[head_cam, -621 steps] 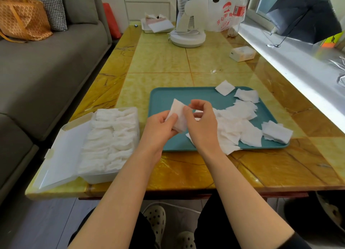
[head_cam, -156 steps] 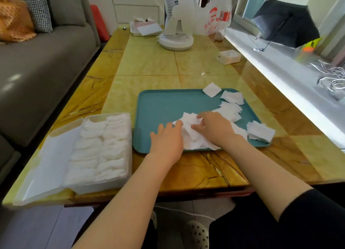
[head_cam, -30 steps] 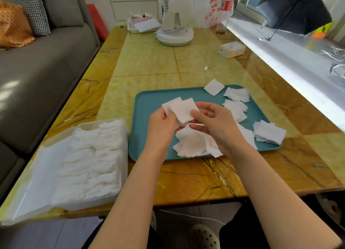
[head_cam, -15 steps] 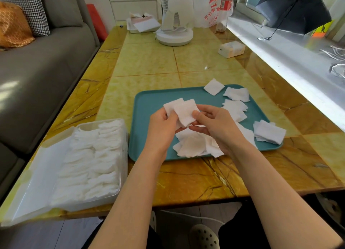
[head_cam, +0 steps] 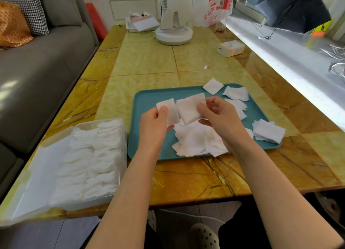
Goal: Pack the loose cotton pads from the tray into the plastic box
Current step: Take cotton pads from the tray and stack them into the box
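Above the tray's [head_cam: 149, 103] near edge, left hand [head_cam: 155, 125] pinches one pad [head_cam: 168, 111], possibly a stack; right hand [head_cam: 222, 122] pinches a second pad [head_cam: 190, 108]. Leftward, the box [head_cam: 122, 155] sits at the table's [head_cam: 186, 178] near-left corner, nearer the left hand.

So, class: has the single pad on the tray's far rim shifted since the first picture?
No. The pad still overlaps the tray's far rim, right of centre.

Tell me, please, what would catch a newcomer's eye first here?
Two hands meet above the teal tray mid-table: the left hand pinches a cotton pad, the right hand a second pad. Loose pads lie heaped beneath them on the tray. At the near left stands the open plastic box, packed with rows of pads.
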`<action>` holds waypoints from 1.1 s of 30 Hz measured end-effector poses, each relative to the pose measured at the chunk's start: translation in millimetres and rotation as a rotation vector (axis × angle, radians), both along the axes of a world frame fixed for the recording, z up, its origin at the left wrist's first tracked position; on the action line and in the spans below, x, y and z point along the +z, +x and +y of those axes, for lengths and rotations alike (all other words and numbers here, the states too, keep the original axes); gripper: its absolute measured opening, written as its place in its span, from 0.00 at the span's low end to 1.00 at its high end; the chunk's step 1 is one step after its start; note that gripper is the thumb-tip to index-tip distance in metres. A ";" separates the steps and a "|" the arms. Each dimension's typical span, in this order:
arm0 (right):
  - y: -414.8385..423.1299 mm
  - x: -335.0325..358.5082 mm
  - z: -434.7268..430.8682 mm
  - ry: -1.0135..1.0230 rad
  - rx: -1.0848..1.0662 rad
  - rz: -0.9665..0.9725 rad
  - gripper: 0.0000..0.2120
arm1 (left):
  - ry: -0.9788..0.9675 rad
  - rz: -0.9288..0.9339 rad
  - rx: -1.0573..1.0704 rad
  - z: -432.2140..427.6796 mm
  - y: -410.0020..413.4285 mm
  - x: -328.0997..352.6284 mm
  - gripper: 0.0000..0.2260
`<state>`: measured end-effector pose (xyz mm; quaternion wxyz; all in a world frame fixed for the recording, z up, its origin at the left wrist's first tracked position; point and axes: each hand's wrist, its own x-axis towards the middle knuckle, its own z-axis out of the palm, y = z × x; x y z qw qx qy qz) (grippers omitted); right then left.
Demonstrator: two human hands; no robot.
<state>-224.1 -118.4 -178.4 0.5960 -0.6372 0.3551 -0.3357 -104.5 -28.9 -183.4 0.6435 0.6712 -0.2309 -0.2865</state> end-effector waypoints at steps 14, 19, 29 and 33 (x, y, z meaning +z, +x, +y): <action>0.4 -4.0 1.5 -0.389 0.136 0.119 0.12 | 0.141 -0.103 -0.334 5.0 -5.2 4.1 0.09; 0.6 -8.3 -0.7 -0.422 0.089 0.136 0.16 | 0.190 -0.078 -0.314 0.5 -7.6 4.3 0.20; -10.3 -10.1 -8.9 -0.545 -0.074 0.411 0.05 | 0.252 -0.321 -0.167 0.1 -0.4 -10.9 0.08; -37.4 -18.6 -17.5 -0.478 -0.003 0.877 0.18 | 0.264 -0.377 -0.095 -1.8 -1.4 -11.5 0.11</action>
